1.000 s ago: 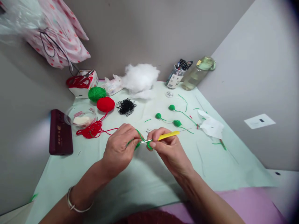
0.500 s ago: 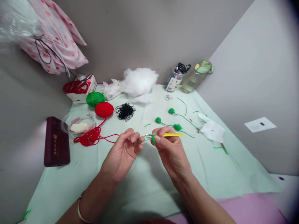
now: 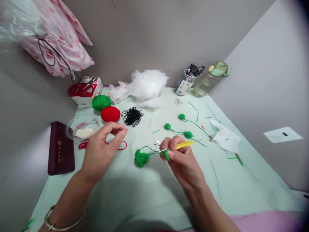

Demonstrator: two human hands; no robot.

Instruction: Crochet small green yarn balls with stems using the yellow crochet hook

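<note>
A dark maroon, rectangular phone with gold lettering (image 3: pixel 61 151) stood just beside a round, clear plastic tub (image 3: pixel 82 125), while red-handled metal scissors (image 3: pixel 82 91) lay on a white-and-red cardboard box (image 3: pixel 78 101) below a hanging pink cloth with red dots (image 3: pixel 70 38). At the back, a clear cylindrical cup with a white label (image 3: pixel 183 86), filled with pens, stood next to a translucent green plastic bottle (image 3: pixel 207 80). A white rectangular plate (image 3: pixel 282 134) was fixed to the grey right-hand wall (image 3: pixel 265 74).

The right hand (image 3: pixel 182 159) pinches a yellow-handled metal hook (image 3: pixel 184 145) and small green yarn piece (image 3: pixel 167 155). The left hand (image 3: pixel 102 148) hovers near a round red yarn ball (image 3: pixel 110 114).
</note>
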